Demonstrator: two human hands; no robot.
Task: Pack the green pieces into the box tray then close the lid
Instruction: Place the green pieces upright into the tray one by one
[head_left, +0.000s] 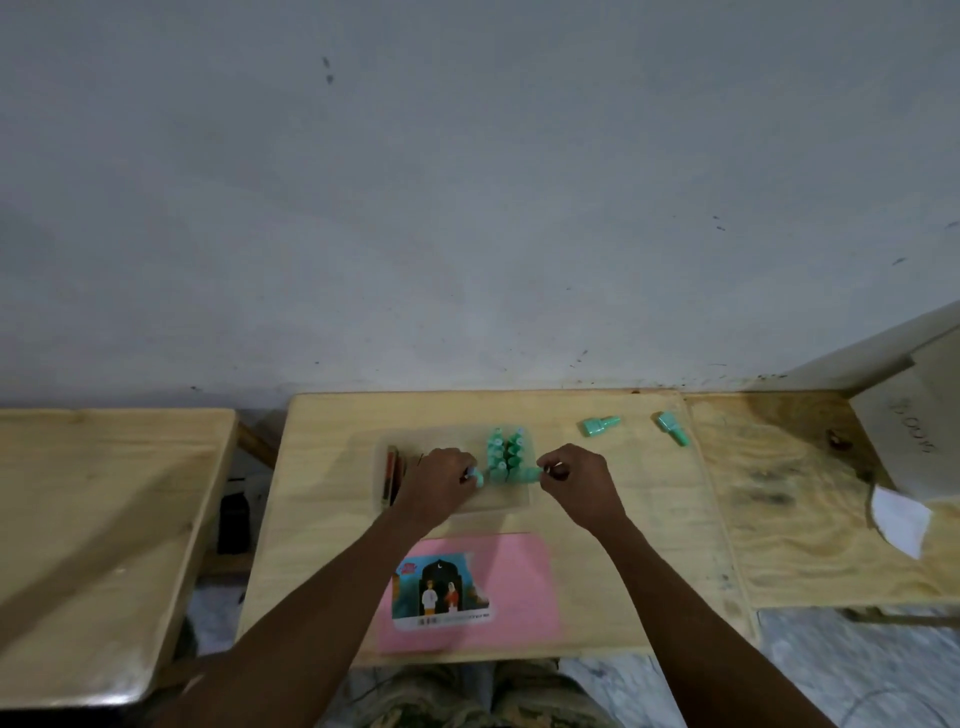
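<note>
On the middle table: a clear box tray (511, 500) sits at the centre, both hands over it.
Packed pieces: two rows of green pieces (505, 453) stand at the tray's 1 o'clock corner.
Left hand (441, 475): fingers closed around one green piece (477, 477), at the rows' 8 o'clock.
Right hand (574, 475): pinching another green piece (529, 474), at the rows' 5 o'clock.
Loose pieces: two lie on the table (649, 519) at 2 o'clock, one (600, 425) nearer the tray, one (674, 427) farther out.
Lid: pink lid (519, 582) lies flat at the tray's 6 o'clock.
</note>
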